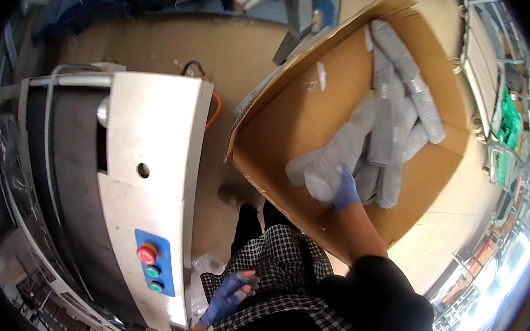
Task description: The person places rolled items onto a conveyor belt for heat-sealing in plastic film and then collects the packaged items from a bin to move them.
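Black sleeve (380, 290), lower right of centre. Lower centre, the left hand (230, 294) has a loose, unloaded grip. Right of centre, the right hand (346, 190) touches a pale bundle (334, 154) in the box (298, 110); grip hidden, cannot tell. Grey rolls (394, 44) already lie boxed; what's left is unclear.

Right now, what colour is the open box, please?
The box is brown, clearest in the head view.

From where I stand, I see long grey bundles (382, 132) in a pile on the right side of a big brown box (295, 116). Some have shiny bits around them. One pale bundle (345, 142) slants toward the near side, and its end looks lumpy. One long bundle (408, 73) lies by the far wall, touching others.
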Demonstrator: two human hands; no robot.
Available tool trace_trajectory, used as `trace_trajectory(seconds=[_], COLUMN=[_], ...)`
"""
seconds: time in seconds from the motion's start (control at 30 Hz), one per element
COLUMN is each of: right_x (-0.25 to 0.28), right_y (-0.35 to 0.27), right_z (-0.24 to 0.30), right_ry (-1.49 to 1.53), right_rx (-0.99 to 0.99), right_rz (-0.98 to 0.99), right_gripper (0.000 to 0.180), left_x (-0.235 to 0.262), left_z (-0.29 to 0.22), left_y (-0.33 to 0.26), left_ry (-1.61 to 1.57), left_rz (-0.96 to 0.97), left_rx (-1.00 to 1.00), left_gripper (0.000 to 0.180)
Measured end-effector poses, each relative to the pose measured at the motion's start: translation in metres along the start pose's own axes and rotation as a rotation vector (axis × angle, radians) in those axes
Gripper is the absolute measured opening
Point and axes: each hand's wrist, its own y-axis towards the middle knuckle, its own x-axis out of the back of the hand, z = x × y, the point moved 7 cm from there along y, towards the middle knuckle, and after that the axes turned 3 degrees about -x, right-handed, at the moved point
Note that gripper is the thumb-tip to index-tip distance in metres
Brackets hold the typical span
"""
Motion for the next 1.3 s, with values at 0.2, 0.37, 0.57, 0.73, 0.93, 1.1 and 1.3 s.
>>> trace_trajectory(seconds=[0.2, 0.37, 0.57, 0.73, 0.93, 1.1, 1.3], right_x=[-0.053, -0.062, -0.237, -0.388, -0.470, -0.565, -0.707], right_y=[-0.295, -0.376, -0.433, -0.460, -0.412, -0.373, -0.360], right_z=[0.041, 0.031, 0.035, 0.009, 0.014, 0.085, 0.034], right_ry=[-0.263, -1.059, -1.500, -1.305, -1.545, -2.059, -2.200], right_rx=[0.216, 0.617, 0.881, 0.989, 0.986, 1.819, 1.992], right_rz=[0.337, 0.336, 0.545, 0.759, 0.678, 0.513, 0.850], right_gripper=[0.089, 0.094, 0.092, 0.086, 0.067, 0.061, 0.053], left_x=[-0.061, -0.110, -0.115, -0.051, 0.072, 0.156, 0.220], left_z=[-0.066, -0.138, -0.247, -0.262, -0.253, -0.231, -0.138], left_y=[-0.005, -0.029, -0.072, -0.130, -0.179, -0.272, -0.391], left_ry=[0.318, 0.451, 0.345, 0.563, 0.745, 0.206, -0.049], left_rz=[0.197, 0.479, 0.433, 0.045, -0.330, -0.494, -1.580], left_rx=[-0.025, -0.381, -0.869, -0.842, -0.819, -0.830, -0.927], left_gripper=[0.048, 0.074, 0.086, 0.073, 0.070, 0.049, 0.027])
